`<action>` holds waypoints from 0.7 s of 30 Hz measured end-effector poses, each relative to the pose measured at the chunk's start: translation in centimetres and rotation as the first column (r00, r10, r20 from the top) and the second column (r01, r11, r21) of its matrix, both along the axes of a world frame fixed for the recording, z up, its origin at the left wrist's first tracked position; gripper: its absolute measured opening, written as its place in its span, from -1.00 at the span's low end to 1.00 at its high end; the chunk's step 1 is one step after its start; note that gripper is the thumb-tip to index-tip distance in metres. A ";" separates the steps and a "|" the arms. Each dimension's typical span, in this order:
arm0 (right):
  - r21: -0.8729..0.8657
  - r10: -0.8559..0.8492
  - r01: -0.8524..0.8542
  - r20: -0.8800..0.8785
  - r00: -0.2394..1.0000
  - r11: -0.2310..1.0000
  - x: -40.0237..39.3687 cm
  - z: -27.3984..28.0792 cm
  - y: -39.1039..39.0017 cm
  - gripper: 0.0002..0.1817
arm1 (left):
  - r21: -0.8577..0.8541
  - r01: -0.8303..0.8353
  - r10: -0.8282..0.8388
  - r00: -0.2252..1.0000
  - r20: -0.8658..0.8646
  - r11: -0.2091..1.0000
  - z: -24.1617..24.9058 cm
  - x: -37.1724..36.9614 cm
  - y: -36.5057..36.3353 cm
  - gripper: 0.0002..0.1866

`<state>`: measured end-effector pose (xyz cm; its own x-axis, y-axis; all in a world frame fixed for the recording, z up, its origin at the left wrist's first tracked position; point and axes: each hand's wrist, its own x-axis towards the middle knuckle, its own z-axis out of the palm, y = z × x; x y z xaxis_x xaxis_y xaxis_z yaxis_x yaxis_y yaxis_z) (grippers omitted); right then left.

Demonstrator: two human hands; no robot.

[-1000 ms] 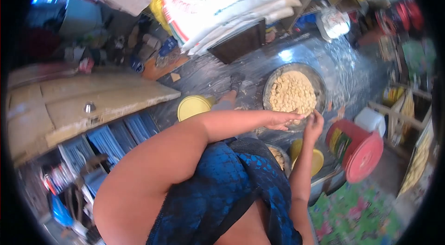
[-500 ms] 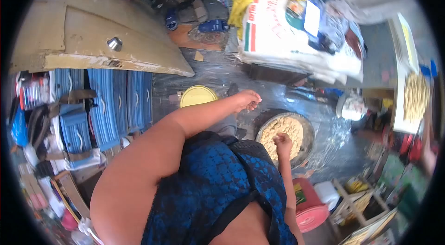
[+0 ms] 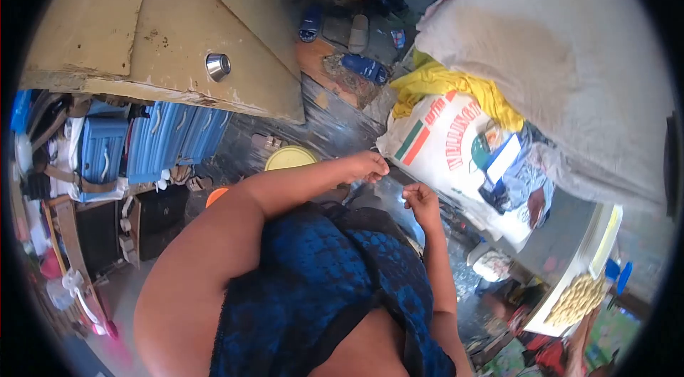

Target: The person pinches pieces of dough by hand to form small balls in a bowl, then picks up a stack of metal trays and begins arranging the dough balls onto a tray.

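My left hand is in front of my body, its fingers curled and pinched together. A short way to its right, my right hand is raised with fingertips pressed together too. The hands are apart, and anything in their fingertips is too small to make out. Below and left of my left hand is a round pale-yellow lid or tub, partly covered by my forearm. Just beyond my right hand lies a white printed sack with a yellow cloth and other cloths on it.
A worn wooden door with a metal knob stands at upper left, above blue drawers. Slippers lie on the floor ahead. At right, a tray holds pale pieces, with part of a person's limb near it.
My view has turned to the right, and the pan of pale pieces has left the visible area. My right hand has moved up from over the pan, closer to my left hand.
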<state>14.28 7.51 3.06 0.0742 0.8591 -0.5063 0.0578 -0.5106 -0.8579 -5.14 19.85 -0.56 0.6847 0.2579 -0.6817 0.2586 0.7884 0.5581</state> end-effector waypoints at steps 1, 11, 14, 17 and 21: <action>0.013 0.020 -0.020 -0.022 1.000 1.000 -0.1 1.3 1.9 -0.85 | -0.011 -0.071 0.071 0.997 -0.001 0.997 0.5 0.0 0.9 -0.82; 0.259 0.460 -0.678 0.567 0.683 0.688 -2.1 5.2 20.4 -0.47 | 0.840 0.476 0.248 0.808 -0.534 0.261 10.5 -3.4 9.3 -0.33; 0.263 0.495 -0.743 0.605 0.623 0.615 -3.2 5.0 25.5 -0.42 | 0.771 0.552 0.301 0.712 -0.634 0.319 11.6 -5.9 13.2 -0.33; 0.253 0.516 -0.766 0.611 0.601 0.592 -5.0 5.5 30.9 -0.40 | 0.720 0.612 0.255 0.677 -0.690 0.326 11.1 -8.1 19.4 -0.32; 0.333 0.443 -0.738 0.631 0.637 0.586 -7.9 5.9 39.5 -0.42 | 0.707 0.600 0.200 0.693 -0.693 0.373 12.3 -8.8 29.8 -0.34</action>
